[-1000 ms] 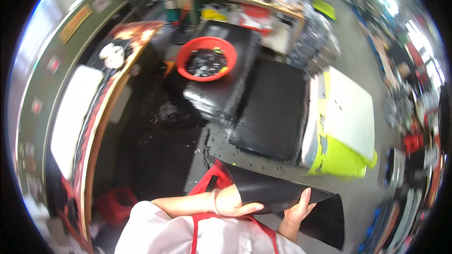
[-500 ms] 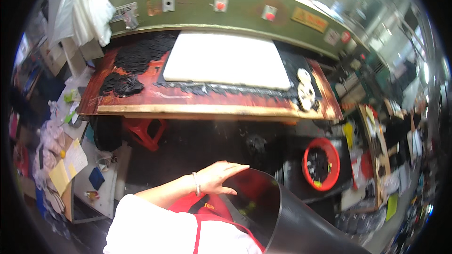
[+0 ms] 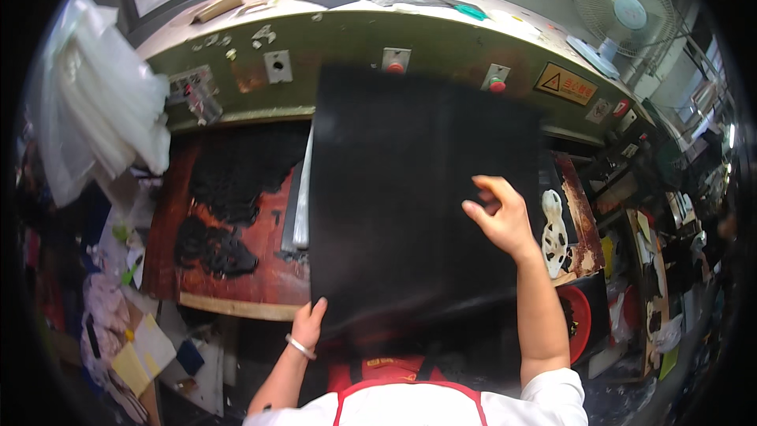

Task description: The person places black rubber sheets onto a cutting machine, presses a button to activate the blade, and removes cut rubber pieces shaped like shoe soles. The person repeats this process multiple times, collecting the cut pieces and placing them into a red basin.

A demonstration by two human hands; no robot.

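A large black rubber-like sheet (image 3: 410, 189) is spread over the white pad of the green press machine (image 3: 410, 39). My left hand (image 3: 309, 323) grips the sheet's near left corner from below. Higher up on the right, my right hand (image 3: 498, 217) rests on top of the sheet with fingers curled, near its right edge. Most of the white pad (image 3: 302, 189) is hidden under the sheet; only a strip shows at its left side.
Black scrap pieces (image 3: 225, 205) lie on the red work surface to the left. A white cut-out shape (image 3: 554, 233) lies right of the sheet. A red basin (image 3: 582, 319) stands at the lower right, a fan (image 3: 623, 8) at the upper right, clear plastic bags (image 3: 102, 118) at the left.
I have turned from the stack of black sheets toward the press. The black sheet, curled at my side half a second ago, now lies spread over the white pad under both hands.
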